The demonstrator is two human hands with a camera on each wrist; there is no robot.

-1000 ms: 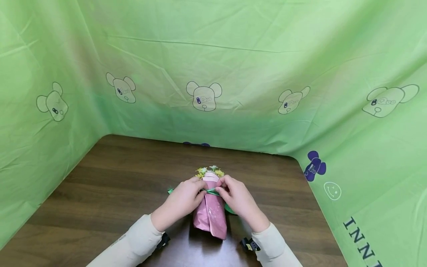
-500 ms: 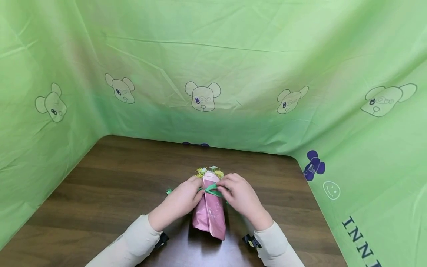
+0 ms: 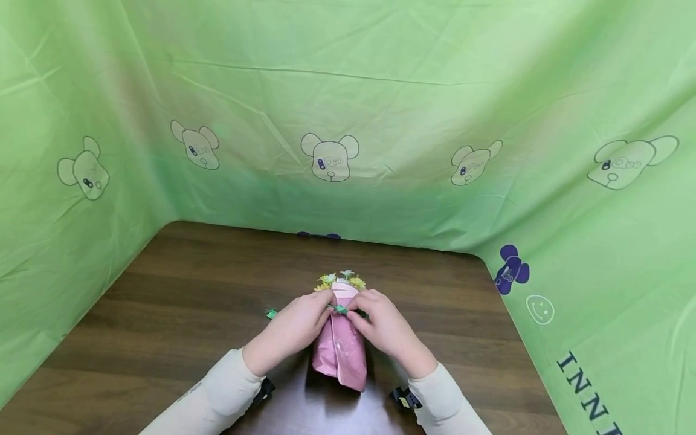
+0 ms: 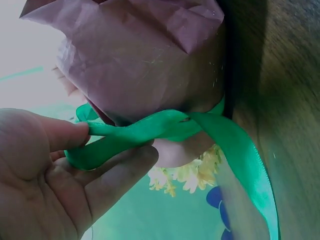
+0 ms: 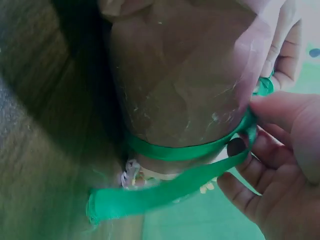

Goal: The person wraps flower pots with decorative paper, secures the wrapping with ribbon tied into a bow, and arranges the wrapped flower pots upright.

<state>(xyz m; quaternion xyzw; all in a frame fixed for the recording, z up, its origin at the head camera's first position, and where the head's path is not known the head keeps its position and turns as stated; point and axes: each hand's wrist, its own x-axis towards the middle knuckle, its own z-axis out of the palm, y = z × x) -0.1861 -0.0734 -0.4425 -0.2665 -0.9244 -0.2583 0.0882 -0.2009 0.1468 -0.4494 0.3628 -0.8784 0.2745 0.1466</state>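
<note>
A small bouquet in pink wrapping paper lies on the table, its yellow and white flowers pointing away from me. Around its upper part runs a green ribbon, gathered at the front between the hands. My left hand pinches the ribbon between thumb and fingers; in the left wrist view a loose tail hangs beyond the wrap. From the other side my right hand pinches the ribbon at the front. The right wrist view shows a frayed ribbon end trailing below the band.
The brown wooden table reaches to a green printed cloth that hangs on the left, back and right. Dark wrist devices sit under both pale sleeves.
The right hand first drew a ribbon strip out to the right, then came back in toward the middle. The ribbon at the front now looks bunched smaller. The left hand barely moved.
</note>
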